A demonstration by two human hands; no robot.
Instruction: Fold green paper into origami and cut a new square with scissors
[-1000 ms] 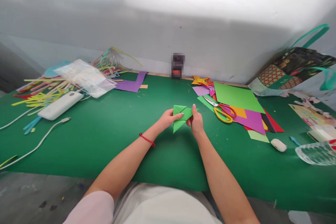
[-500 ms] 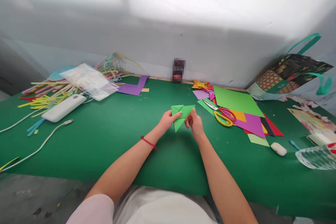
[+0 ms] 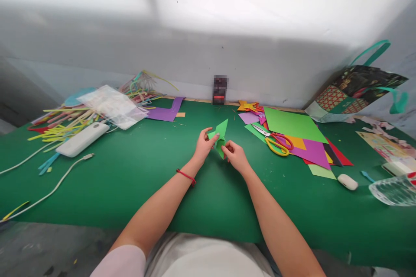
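A folded piece of green paper is held up over the green table, one point aimed away from me and another down toward me. My left hand grips its left side, thumb across the middle of the folds. On the lower right, the fingers of my right hand pinch the bottom point. Parts of the paper are hidden behind my fingers. Scissors with red and yellow handles lie to the right of my hands, on coloured sheets.
Right: green sheet, purple sheet, white case, plastic bottle, patterned bag. Left: white power bank, cable, plastic bag, heap of paper strips. A purple offcut lies near the wall.
The green paper has been turned, its right-hand point now facing away from me. My right hand has moved down and left, from the right point to the bottom one.
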